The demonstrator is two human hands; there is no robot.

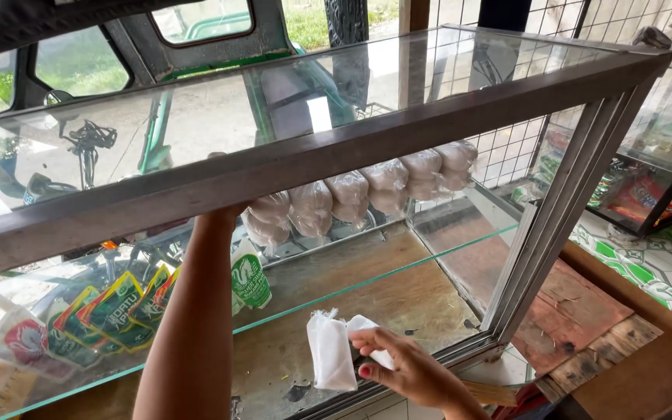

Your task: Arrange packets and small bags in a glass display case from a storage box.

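My left arm reaches up into a glass display case, and my left hand disappears at the wrist behind the metal top rail, so its fingers are hidden. It is close to a row of clear bags filled with pale powder on the glass shelf. My right hand is at the case's lower front and pinches a crumpled white cloth above the worn wooden bottom board.
Green, red and yellow sachets and a green-and-white pouch sit at the left of the case. A second glass case with colourful packets stands to the right, beside a reddish wooden plank. A vehicle shows through the glass behind.
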